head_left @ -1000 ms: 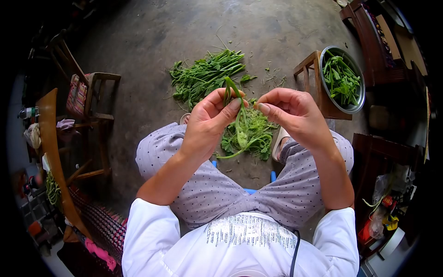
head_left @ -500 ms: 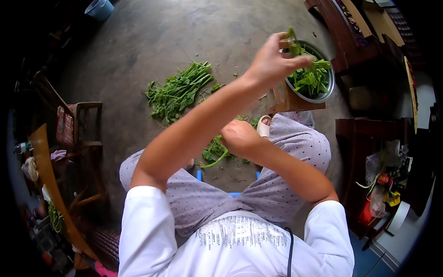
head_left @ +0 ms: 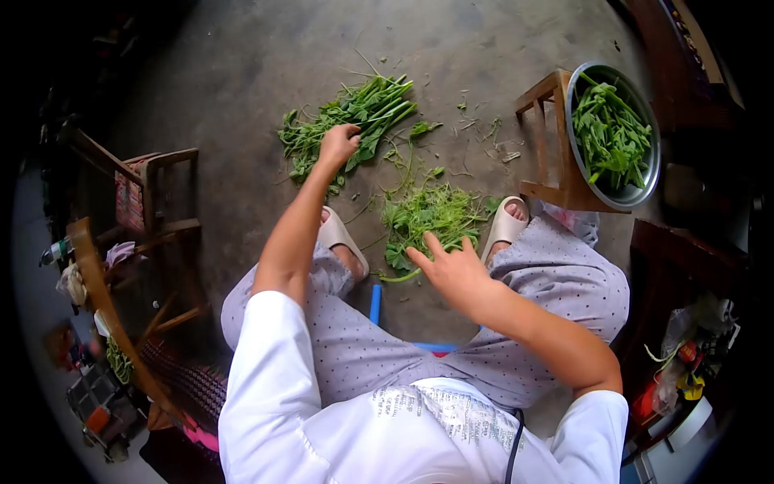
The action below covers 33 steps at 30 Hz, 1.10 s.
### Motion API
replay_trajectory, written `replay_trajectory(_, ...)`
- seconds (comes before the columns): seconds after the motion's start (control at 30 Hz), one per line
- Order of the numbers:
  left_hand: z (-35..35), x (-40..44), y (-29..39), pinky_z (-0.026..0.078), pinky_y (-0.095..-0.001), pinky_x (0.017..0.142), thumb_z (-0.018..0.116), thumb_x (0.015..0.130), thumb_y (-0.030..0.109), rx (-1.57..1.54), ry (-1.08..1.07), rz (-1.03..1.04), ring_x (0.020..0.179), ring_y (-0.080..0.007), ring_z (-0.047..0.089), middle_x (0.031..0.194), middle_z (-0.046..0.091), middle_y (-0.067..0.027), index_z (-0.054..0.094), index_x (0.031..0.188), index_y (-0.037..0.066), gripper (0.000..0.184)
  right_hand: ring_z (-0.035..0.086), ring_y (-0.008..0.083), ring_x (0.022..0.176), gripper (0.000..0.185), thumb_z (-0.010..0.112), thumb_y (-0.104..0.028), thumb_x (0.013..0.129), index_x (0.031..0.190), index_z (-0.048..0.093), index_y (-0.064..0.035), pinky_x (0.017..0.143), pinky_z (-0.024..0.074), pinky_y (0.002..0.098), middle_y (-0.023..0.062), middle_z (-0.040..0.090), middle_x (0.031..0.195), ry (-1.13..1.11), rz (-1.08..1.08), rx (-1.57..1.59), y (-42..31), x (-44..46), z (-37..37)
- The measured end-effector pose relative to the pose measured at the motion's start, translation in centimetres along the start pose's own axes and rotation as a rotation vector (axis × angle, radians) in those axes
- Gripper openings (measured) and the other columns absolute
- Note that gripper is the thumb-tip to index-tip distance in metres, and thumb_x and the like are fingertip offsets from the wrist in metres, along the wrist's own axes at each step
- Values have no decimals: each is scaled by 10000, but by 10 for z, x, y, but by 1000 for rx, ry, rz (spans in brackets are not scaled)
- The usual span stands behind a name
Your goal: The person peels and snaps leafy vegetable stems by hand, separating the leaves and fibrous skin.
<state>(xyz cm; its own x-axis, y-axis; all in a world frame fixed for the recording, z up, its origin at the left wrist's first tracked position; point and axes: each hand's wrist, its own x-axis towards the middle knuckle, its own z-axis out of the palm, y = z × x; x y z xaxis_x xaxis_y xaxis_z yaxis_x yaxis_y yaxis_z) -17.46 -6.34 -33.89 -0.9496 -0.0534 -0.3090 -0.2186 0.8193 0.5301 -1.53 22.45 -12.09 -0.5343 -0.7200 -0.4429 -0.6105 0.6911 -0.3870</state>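
Note:
My left hand (head_left: 339, 147) reaches down to a pile of long-stemmed leafy greens (head_left: 377, 109) on the floor, its fingers closed on the greens; which stem they grip is partly hidden. My right hand (head_left: 453, 266) holds nothing, fingers spread apart, just above a heap of thin green peelings and leaf scraps (head_left: 431, 214) between my feet. On a small wooden stool (head_left: 556, 121) to the right, a round metal basin (head_left: 657, 153) holds picked green stems and leaves (head_left: 610, 137), tilted in my view.
Stray green bits (head_left: 492, 129) are scattered over the concrete floor (head_left: 242, 89). A wooden chair (head_left: 145, 189) stands at the left. My sandalled feet (head_left: 506, 226) flank the scraps. A plastic bag (head_left: 584, 226) lies beside my right knee, and dark wooden furniture (head_left: 685, 258) lines the right side.
My left hand has come away from the basin, where it held greens, and moved left to the pile. My right hand has opened from a closed shape. The view has shifted.

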Motion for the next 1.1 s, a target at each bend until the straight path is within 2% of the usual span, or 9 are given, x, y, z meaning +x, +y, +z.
replay_trajectory(0.1,52,18,1,462,-384,859,637,773,150,161,81,277,987,-320,556,1047,609,-117,629,1065,76,301,636,242,663,523,525,-109,807,1320,419,-118,869,395,464,109,597,915,-32,9,-102,3,6,6)
replay_trajectory(0.13,70,29,1,466,-390,834,632,776,122,171,161,337,980,-320,543,1040,593,-109,596,1064,66,295,625,233,654,407,536,-119,791,1196,518,-82,883,384,448,91,614,826,-14,42,-29,2,6,1)
replay_trajectory(0.27,96,61,16,468,-388,762,532,821,98,520,227,187,933,-289,544,952,589,-102,575,953,76,141,595,225,783,92,543,-112,757,827,586,-72,925,346,458,56,588,632,6,35,-41,5,14,-3)
replay_trajectory(0.4,93,70,16,465,-403,772,541,821,112,594,127,198,938,-300,543,937,587,-105,588,919,73,115,570,238,871,129,555,-97,739,859,583,-59,936,334,513,69,584,696,-94,-10,-32,10,14,-19)
replay_trajectory(0.63,-41,24,47,461,-443,704,608,815,132,56,-73,438,809,-379,591,863,640,-183,555,961,22,191,504,271,987,200,621,-139,723,913,638,-79,887,366,526,80,521,958,84,-53,-82,8,14,-18)
replay_trajectory(0.73,-124,-19,79,475,-366,663,582,858,140,-135,-84,422,762,-253,613,864,653,-142,560,1029,41,199,505,273,1017,281,617,-68,679,958,595,-67,860,390,444,109,530,990,75,-58,-41,10,15,-29)
replay_trajectory(0.8,-171,-53,102,462,-264,709,521,924,144,-336,-160,396,845,-115,584,936,662,-83,553,1106,57,205,524,275,974,234,613,-45,690,923,601,-54,819,408,401,105,553,932,244,-45,-10,11,15,-45)
replay_trajectory(1.03,-244,-164,169,434,-251,813,504,943,187,-863,-218,541,982,-115,560,1162,603,-126,491,1212,41,307,539,309,908,214,629,-164,820,1007,626,-60,815,427,414,120,598,920,1038,-145,388,-11,5,-114)
replay_trajectory(1.1,-239,-191,186,432,-274,898,496,938,162,-1156,-260,511,1066,-147,551,1199,571,-175,467,1242,24,336,544,286,868,214,624,-176,832,1005,627,-51,782,436,391,114,600,897,1058,-211,400,-18,-3,-120)
